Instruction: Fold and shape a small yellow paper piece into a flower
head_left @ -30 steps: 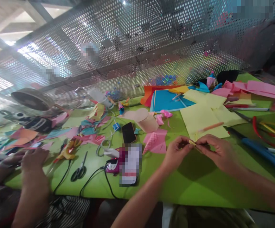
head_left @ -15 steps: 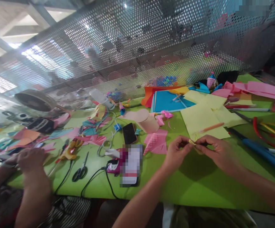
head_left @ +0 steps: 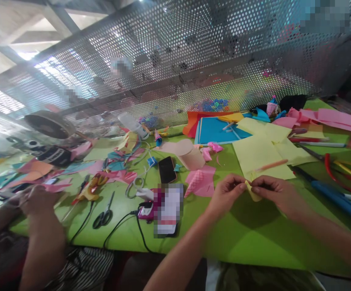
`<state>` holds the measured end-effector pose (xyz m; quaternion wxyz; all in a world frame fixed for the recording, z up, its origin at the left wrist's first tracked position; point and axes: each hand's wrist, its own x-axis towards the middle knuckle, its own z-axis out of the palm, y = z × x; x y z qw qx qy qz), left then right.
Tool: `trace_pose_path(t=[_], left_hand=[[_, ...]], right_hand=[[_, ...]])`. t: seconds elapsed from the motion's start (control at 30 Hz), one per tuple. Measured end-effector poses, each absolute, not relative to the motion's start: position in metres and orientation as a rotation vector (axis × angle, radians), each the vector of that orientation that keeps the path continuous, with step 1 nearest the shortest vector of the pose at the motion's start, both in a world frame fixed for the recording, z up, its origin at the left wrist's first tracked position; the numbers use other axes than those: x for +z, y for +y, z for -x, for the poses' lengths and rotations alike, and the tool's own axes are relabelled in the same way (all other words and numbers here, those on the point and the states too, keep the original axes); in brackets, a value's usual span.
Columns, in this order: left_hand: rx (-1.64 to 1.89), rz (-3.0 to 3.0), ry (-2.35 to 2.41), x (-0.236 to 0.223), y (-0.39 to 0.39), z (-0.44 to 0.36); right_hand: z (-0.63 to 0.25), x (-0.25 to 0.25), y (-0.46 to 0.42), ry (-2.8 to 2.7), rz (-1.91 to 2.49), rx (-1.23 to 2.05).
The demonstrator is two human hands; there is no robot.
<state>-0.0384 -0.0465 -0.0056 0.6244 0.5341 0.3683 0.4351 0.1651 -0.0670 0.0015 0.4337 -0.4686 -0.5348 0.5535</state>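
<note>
A small piece of yellow paper [head_left: 253, 193] is pinched between my two hands above the green table [head_left: 224, 242]. My left hand [head_left: 228, 192] grips its left side between thumb and fingers. On the other side, my right hand [head_left: 274, 194] holds it with closed fingertips. Just beyond the hands lie pale yellow paper sheets [head_left: 256, 151], with an orange pencil-like stick [head_left: 271, 165] on top. A folded pink paper [head_left: 204, 181] rests to the left of my left hand.
Blue-handled scissors [head_left: 339, 198] lie at the right. To the left are a phone [head_left: 167, 169], a pink power strip [head_left: 147, 211], small black scissors [head_left: 104, 214] and a yellow glue gun [head_left: 93, 188]. A co-worker's hands [head_left: 37, 200] work at far left. A perforated metal screen [head_left: 163, 81] stands behind.
The yellow paper has turned between my fingers, so more of its face shows below them. My hands stay in nearly the same place. The view has shifted slightly.
</note>
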Motion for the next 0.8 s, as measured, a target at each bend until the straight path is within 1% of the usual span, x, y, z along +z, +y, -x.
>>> trace_pose_path(t=[0.3, 0.63, 0.8], left_hand=[[0.977, -1.282, 0.839, -0.0052, -0.0453, 0.0369], [0.963, -1.18, 0.748, -0.0034, -0.0471, 0.0362], [1.012, -1.22, 0.818, -0.0052, -0.046, 0.037]], right_hand=[[-0.1641, -0.001, -0.0672, -1.343, 1.189, 1.378], [-0.1642, -0.0062, -0.0634, -1.261, 1.139, 1.51], [-0.1616, -0.0061, -0.0659, -1.291, 1.16, 1.401]])
